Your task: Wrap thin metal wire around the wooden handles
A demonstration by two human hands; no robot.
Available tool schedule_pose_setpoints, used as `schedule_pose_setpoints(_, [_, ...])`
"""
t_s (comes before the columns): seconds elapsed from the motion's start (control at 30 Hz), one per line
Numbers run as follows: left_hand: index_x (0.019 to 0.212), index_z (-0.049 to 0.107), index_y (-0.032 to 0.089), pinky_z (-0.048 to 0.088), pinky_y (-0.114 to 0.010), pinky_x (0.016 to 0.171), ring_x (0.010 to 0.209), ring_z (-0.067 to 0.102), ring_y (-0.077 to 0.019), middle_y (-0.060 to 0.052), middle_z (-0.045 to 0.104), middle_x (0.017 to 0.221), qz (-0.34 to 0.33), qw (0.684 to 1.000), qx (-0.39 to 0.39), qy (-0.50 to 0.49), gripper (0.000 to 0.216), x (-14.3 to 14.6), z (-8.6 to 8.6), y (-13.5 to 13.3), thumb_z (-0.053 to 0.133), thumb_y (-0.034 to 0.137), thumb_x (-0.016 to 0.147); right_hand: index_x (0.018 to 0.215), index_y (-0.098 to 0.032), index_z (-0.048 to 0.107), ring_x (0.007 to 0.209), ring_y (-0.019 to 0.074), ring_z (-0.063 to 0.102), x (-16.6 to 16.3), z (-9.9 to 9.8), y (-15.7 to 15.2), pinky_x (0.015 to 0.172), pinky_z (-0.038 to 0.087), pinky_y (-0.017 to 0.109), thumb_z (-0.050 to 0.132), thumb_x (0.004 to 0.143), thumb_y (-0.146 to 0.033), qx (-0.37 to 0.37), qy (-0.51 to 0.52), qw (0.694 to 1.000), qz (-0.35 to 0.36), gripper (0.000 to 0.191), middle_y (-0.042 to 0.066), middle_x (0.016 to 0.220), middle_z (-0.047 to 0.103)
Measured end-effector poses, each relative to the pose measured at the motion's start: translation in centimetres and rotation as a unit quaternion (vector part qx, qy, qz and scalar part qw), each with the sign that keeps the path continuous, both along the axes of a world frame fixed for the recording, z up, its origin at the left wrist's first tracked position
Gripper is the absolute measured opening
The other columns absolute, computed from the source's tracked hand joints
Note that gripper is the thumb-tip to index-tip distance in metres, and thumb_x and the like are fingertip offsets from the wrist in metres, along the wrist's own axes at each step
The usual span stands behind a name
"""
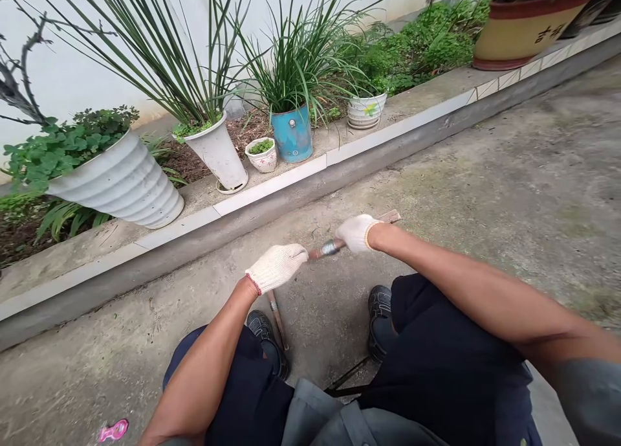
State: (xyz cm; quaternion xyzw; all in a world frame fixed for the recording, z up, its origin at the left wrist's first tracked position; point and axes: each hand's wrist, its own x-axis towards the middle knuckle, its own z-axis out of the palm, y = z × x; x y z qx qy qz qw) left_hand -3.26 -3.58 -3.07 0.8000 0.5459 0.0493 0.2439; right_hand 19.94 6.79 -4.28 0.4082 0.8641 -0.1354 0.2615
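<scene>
A brown wooden stick (391, 217) with silvery wire (330, 246) wound round its middle is held slantwise above the concrete. My left hand (279, 267), in a white knit glove, is closed at the stick's near-left end. Farther along, beyond the wire, my right hand (356, 232) in a matching glove wraps round the wood, whose end sticks out past the wrist. Below my left hand, a second thin brown stick-like piece (277, 318) slants down beside my left shoe (264, 333). Its upper end is hidden behind the glove, so I cannot tell if it joins the held stick.
A low tiled ledge (272, 188) crosses in front, bearing a ribbed white pot (126, 180), a tall white pot (217, 151), a blue pot (292, 135) and other planters. A pink plastic item (114, 430) lies on the concrete at lower left. My right shoe (380, 313) is close by.
</scene>
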Motion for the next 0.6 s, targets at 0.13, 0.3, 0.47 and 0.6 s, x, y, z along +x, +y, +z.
schedule_pose_setpoints(0.13, [0.104, 0.075, 0.023, 0.049, -0.028, 0.087, 0.097, 0.068, -0.023, -0.006, 0.076, 0.106, 0.034, 0.999, -0.017, -0.038, 0.036, -0.1, 0.1, -0.1, 0.046, 0.044, 0.101, 0.085, -0.02, 0.073, 0.071, 0.0178, 0.06, 0.2, -0.2, -1.7, 0.069, 0.039, 0.03, 0.073, 0.068, -0.026, -0.17, 0.054, 0.973, 0.145, 0.019, 0.0, 0.073, 0.065])
schedule_pose_setpoints(0.3, [0.101, 0.076, 0.022, 0.051, -0.03, 0.08, 0.085, 0.067, -0.0215, -0.005, 0.075, 0.093, 0.039, 0.997, -0.04, -0.05, 0.035, 0.1, 0.4, -0.2, 0.05, 0.046, 0.099, 0.082, -0.019, 0.063, 0.063, 0.0111, 0.049, 1.2, 2.4, -2.0, 0.059, 0.03, 0.025, 0.072, 0.07, -0.04, -0.263, 0.204, 0.932, 0.146, 0.026, -0.006, 0.066, 0.056])
schedule_pose_setpoints(0.47, [0.094, 0.073, 0.022, 0.05, -0.034, 0.073, 0.074, 0.064, -0.0221, -0.006, 0.072, 0.077, 0.055, 0.996, -0.041, -0.053, 0.035, 0.1, 0.3, -0.2, 0.05, 0.047, 0.1, 0.089, -0.02, 0.064, 0.062, 0.0118, 0.05, 1.2, 4.5, -1.1, 0.057, 0.031, 0.025, 0.067, 0.076, -0.045, -0.156, 0.32, 0.933, -0.055, 0.029, -0.002, 0.073, 0.062])
schedule_pose_setpoints(0.6, [0.09, 0.071, 0.024, 0.048, -0.033, 0.07, 0.067, 0.06, -0.0207, -0.003, 0.068, 0.068, 0.067, 0.996, -0.044, -0.042, 0.039, 0.2, 0.2, -0.2, 0.044, 0.05, 0.102, 0.097, -0.019, 0.067, 0.071, 0.0164, 0.059, 0.9, 3.5, 0.7, 0.063, 0.038, 0.026, 0.058, 0.086, -0.048, -0.015, 0.335, 0.928, -0.162, 0.032, 0.004, 0.082, 0.069])
